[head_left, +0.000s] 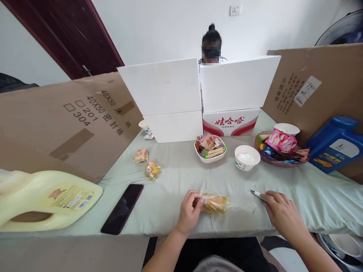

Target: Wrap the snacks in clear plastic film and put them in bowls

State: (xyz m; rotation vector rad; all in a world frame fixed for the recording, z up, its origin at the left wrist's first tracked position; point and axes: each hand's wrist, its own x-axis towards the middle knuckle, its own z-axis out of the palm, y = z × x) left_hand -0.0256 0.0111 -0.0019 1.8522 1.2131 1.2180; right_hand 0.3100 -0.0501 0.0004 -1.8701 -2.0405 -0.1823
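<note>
My left hand pinches the left end of a clear-wrapped snack, which lies on the cloth near the front edge. The wrapper is yellowish and shiny; what is inside looks like golden bread. To the right, my right hand rests low over the table with its fingers curled on a white pen. The pen's dark tip points left toward the snack, and its rear end is hidden under the fingers. Two smaller wrapped snacks, one orange-brown and one yellow, lie farther off at the left.
A dark phone lies left, beside a yellow jug. Ahead stand a white snack bowl, a paper bowl, a purple snack dish and a blue bottle. White boxes and cardboard form walls. Someone sits behind.
</note>
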